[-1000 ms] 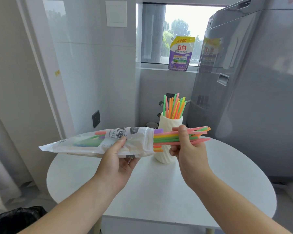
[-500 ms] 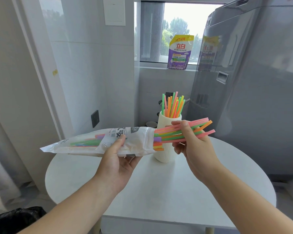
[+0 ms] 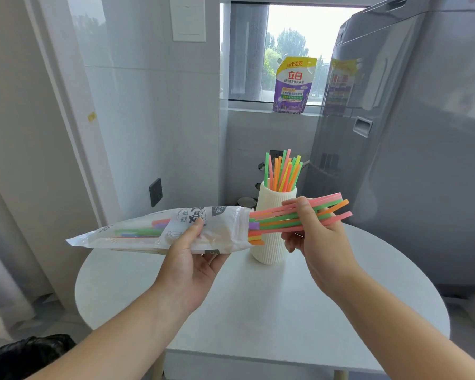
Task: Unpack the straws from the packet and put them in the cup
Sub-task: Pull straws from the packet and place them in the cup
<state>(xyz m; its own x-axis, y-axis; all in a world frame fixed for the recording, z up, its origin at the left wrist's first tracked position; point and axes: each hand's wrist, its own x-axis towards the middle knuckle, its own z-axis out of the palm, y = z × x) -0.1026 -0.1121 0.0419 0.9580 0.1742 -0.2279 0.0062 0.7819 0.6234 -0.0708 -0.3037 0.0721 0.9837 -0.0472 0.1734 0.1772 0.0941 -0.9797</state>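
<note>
- Packet [image 3: 154, 233] sits centre-left of frame above the table [image 3: 258, 311]; I see the left hand [image 3: 192, 264] gripping it, thumb on top.
- Right hand [image 3: 316, 237] pinches a bundle of straws [image 3: 272, 218] sticking from its mouth.
- Ribbed white cup [image 3: 269, 250] behind them, centre frame, holds more straws [image 3: 283, 171].

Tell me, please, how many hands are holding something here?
2: the left hand grips the packet; the right hand pinches straws sticking out of it, in front of the cup.

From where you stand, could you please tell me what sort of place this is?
Probably a home laundry corner: a washing machine, a detergent pouch on the windowsill, a small round table.
</note>
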